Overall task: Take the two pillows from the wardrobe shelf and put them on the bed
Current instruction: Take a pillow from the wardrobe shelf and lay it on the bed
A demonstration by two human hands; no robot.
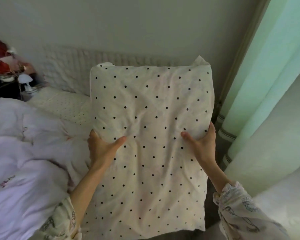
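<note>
Head view: a person holds the dotted pillow [149,135] out in front, above the head end of the bed [24,153]
Hands: left hand [102,148] and right hand [202,144] each clamp a side edge, thumbs on top, fingers hidden beneath; equally near
Long axis: runs away from the person, toward the headboard [73,70]
Second pillow [66,106]: lies at the head of the bed, just left of the held one
Judged next move: lowering it into the gap on the right

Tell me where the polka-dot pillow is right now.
Centre of the head view: the polka-dot pillow is held by left hand and right hand, near the headboard.
</note>
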